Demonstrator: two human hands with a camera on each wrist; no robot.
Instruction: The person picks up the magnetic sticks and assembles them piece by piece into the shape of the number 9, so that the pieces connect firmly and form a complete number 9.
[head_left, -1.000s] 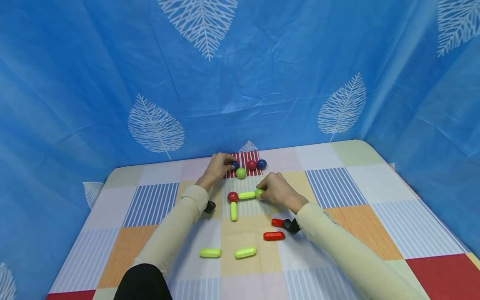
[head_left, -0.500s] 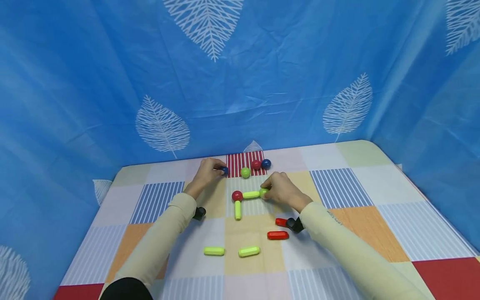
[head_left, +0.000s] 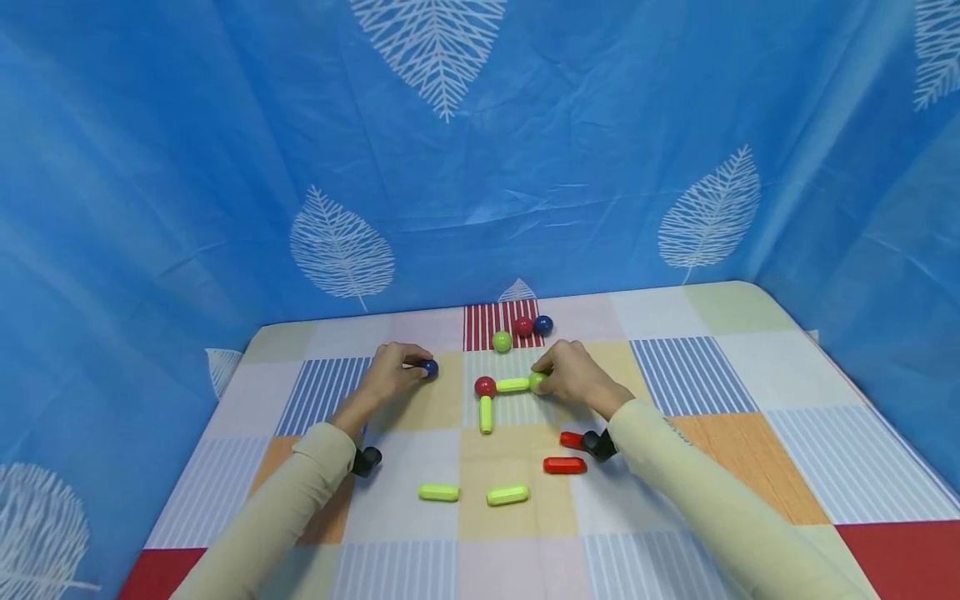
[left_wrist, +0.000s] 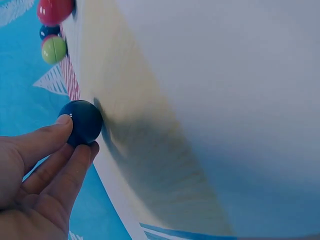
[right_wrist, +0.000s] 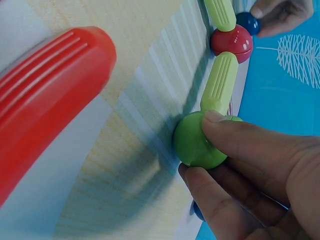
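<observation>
My left hand (head_left: 390,372) pinches a dark blue ball (left_wrist: 84,122) between thumb and fingertips, close over the table, left of the joined pieces. With thumb and fingers my right hand (head_left: 573,375) grips a green ball (right_wrist: 196,141). That ball meets one end of a lime-green rod (head_left: 513,385), whose other end meets a red ball (head_left: 485,387). A second lime-green rod (head_left: 486,415) runs from the red ball toward me. In the right wrist view a red rod (right_wrist: 60,95) lies large in the foreground.
Behind the joined pieces lie a loose green ball (head_left: 502,342), a red ball (head_left: 523,326) and a blue ball (head_left: 543,325). Nearer me are two lime-green rods (head_left: 438,492) and a red rod (head_left: 565,465). A blue curtain (head_left: 525,167) borders the patchwork tablecloth (head_left: 517,567).
My left hand has carried the blue ball leftward and toward me, away from the other loose balls. The right hand keeps its grip on the green ball. The head view has shifted slightly.
</observation>
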